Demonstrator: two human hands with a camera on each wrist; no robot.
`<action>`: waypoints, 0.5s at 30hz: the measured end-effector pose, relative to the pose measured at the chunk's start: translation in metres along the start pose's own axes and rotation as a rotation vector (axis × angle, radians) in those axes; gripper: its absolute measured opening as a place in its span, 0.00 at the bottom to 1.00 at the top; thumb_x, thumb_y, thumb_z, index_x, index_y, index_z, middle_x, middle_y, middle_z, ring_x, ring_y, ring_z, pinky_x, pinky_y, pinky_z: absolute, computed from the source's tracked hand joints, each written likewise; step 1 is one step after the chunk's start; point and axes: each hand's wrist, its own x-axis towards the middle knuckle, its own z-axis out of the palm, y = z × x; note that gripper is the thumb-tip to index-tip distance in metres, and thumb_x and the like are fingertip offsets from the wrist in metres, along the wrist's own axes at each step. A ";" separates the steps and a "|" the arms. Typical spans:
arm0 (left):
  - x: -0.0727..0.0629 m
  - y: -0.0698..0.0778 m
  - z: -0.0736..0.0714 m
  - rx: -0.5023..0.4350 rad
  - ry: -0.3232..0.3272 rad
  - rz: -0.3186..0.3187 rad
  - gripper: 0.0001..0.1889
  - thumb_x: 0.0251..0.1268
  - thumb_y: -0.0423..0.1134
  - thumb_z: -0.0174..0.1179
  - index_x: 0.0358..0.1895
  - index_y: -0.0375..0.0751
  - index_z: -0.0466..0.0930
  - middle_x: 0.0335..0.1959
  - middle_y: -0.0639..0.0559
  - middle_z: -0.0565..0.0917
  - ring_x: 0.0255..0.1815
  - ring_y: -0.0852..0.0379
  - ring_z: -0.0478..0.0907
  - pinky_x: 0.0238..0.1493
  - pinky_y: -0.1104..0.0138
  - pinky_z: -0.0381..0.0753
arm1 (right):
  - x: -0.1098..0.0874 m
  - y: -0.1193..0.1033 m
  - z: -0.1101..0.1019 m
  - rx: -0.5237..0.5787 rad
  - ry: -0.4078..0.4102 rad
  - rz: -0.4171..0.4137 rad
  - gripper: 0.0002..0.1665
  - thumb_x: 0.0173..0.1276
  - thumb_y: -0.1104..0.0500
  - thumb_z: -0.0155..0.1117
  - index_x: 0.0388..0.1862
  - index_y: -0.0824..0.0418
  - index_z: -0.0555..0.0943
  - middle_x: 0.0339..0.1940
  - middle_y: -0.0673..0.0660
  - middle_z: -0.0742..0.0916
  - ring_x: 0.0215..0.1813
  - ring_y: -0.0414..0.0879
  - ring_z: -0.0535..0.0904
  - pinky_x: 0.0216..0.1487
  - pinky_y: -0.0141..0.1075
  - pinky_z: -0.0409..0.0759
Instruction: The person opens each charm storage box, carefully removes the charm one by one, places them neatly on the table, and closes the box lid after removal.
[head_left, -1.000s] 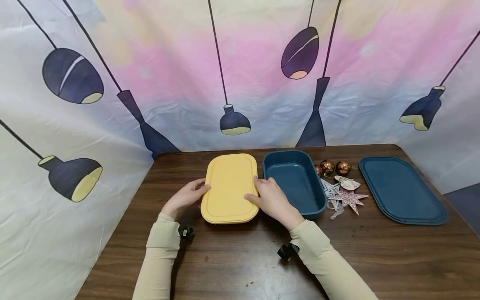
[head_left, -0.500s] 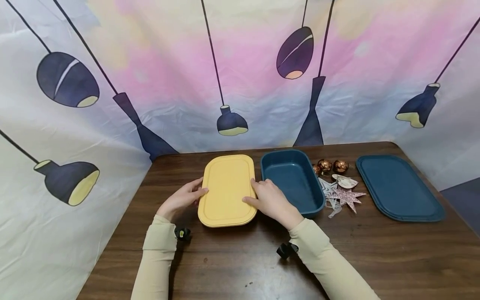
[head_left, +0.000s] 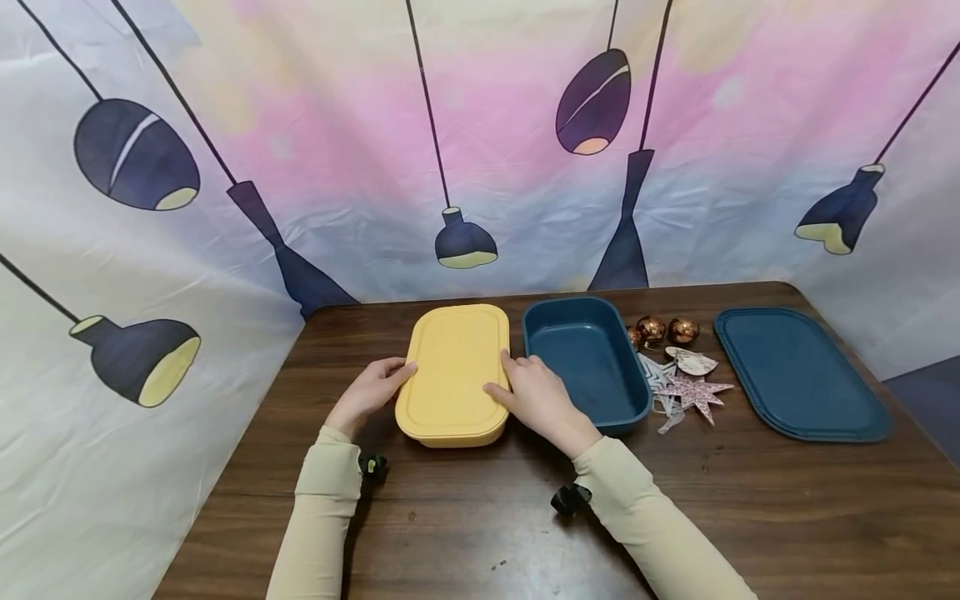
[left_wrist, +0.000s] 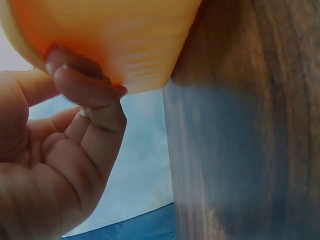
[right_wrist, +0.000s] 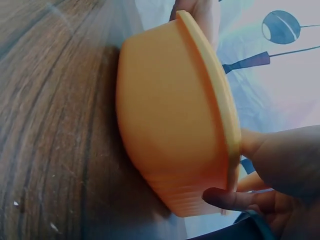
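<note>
A yellow lidded storage box [head_left: 453, 371] is between my two hands at the middle back of the table. My left hand [head_left: 367, 392] grips its left edge, thumb at the lid's rim and fingertips curled beneath, as the left wrist view shows on the box wall [left_wrist: 140, 45]. On the opposite side my right hand [head_left: 547, 400] holds the rim, thumb on top of the lid and fingers under it. From the right wrist, the lid [right_wrist: 227, 115] sits over the box's smooth side [right_wrist: 165, 100], whose base is at the tabletop. What the box contains is hidden.
Right beside my right hand stands an uncovered dark blue box [head_left: 581, 358]. Several copper baubles [head_left: 667, 330], a pink glitter star [head_left: 697, 392], white star ornaments [head_left: 656, 375] and a heart-shaped ornament [head_left: 692, 361] lie next to it. A blue lid [head_left: 802, 375] rests at the far right.
The yellow box has tipped back, so its front wall now shows beneath the lid's near edge. Both hands keep their hold at its sides. The blue box and ornaments stay put.
</note>
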 end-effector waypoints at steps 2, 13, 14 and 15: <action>0.001 0.001 0.001 0.020 0.018 -0.015 0.30 0.81 0.51 0.49 0.72 0.31 0.66 0.56 0.38 0.80 0.49 0.49 0.80 0.57 0.54 0.76 | 0.001 0.001 0.001 -0.007 0.002 -0.003 0.43 0.75 0.40 0.59 0.76 0.68 0.66 0.58 0.67 0.83 0.61 0.60 0.76 0.50 0.50 0.82; 0.000 -0.004 -0.011 0.029 0.109 -0.005 0.30 0.81 0.50 0.50 0.70 0.27 0.68 0.54 0.36 0.80 0.45 0.53 0.79 0.47 0.64 0.77 | 0.003 0.003 -0.011 0.030 0.127 -0.045 0.34 0.76 0.44 0.60 0.71 0.65 0.74 0.63 0.64 0.79 0.61 0.58 0.75 0.52 0.49 0.81; -0.001 -0.005 -0.012 0.028 0.113 -0.007 0.30 0.81 0.50 0.49 0.71 0.27 0.67 0.54 0.36 0.80 0.44 0.54 0.80 0.46 0.65 0.77 | 0.003 0.005 -0.014 0.041 0.143 -0.042 0.33 0.76 0.45 0.61 0.70 0.65 0.75 0.63 0.63 0.79 0.62 0.58 0.75 0.55 0.50 0.80; -0.001 -0.006 -0.013 0.031 0.116 -0.007 0.30 0.81 0.50 0.49 0.71 0.27 0.66 0.55 0.36 0.80 0.45 0.54 0.80 0.46 0.65 0.78 | 0.003 0.007 -0.017 0.051 0.149 -0.035 0.32 0.77 0.46 0.61 0.70 0.64 0.75 0.64 0.63 0.79 0.63 0.58 0.74 0.57 0.50 0.79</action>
